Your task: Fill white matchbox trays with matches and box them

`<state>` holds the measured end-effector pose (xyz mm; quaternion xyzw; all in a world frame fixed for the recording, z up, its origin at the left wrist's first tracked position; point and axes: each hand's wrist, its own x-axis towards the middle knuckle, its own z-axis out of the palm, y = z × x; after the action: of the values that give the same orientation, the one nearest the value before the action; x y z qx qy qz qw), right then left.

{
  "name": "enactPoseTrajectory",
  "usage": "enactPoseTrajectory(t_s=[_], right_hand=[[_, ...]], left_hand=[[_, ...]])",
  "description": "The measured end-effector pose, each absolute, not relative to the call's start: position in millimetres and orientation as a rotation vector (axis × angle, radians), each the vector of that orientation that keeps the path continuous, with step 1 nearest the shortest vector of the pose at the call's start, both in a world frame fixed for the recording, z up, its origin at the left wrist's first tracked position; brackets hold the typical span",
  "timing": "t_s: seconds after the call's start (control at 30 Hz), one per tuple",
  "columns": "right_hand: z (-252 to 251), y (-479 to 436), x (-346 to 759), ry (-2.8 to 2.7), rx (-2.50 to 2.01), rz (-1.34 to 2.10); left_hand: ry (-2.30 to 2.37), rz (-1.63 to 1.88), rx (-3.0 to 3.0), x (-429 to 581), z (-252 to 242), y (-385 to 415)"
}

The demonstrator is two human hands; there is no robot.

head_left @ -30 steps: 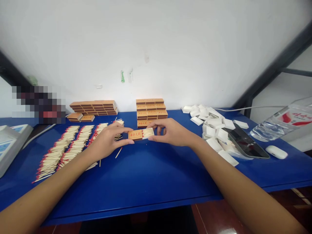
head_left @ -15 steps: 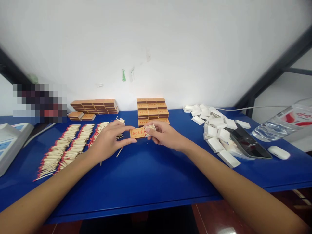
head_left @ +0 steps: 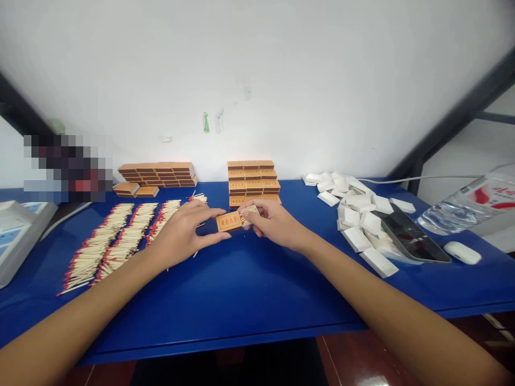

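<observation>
Between my hands, above the blue table, is an orange matchbox [head_left: 228, 221] with red lettering. My left hand [head_left: 187, 228] pinches its sleeve at the left end between thumb and fingers. At the other end my right hand [head_left: 271, 221] grips the white inner tray [head_left: 251, 212], which sticks partly out of the sleeve with matches in it. The right thumb lies over those matches. Rows of loose red-tipped matches [head_left: 116, 241] lie to the left, partly hidden behind my left hand and forearm. Just behind my right hand stands a stepped stack of orange matchboxes [head_left: 253, 185].
More stacked matchboxes [head_left: 159, 174] stand by the wall at back left. On the right lies a heap of white trays [head_left: 354, 206], beside a dark tablet [head_left: 406, 233], a white earbud case [head_left: 462, 252] and a plastic water bottle [head_left: 462, 198]. A grey-white device [head_left: 20, 236] sits far left.
The tray has slid a little further into the matchbox sleeve, so less of it shows. Both hands keep their hold, and the view has shifted slightly.
</observation>
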<state>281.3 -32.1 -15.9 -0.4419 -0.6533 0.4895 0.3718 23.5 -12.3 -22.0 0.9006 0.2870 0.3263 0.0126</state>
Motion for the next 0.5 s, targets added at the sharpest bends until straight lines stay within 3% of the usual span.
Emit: enactPoseTrajectory(t_s=[0.5], right_hand=[[-26,-50,266,-1.701,-1.133,1.283]], left_hand=[[0.900,1.085,2.709,29,-24,-18]])
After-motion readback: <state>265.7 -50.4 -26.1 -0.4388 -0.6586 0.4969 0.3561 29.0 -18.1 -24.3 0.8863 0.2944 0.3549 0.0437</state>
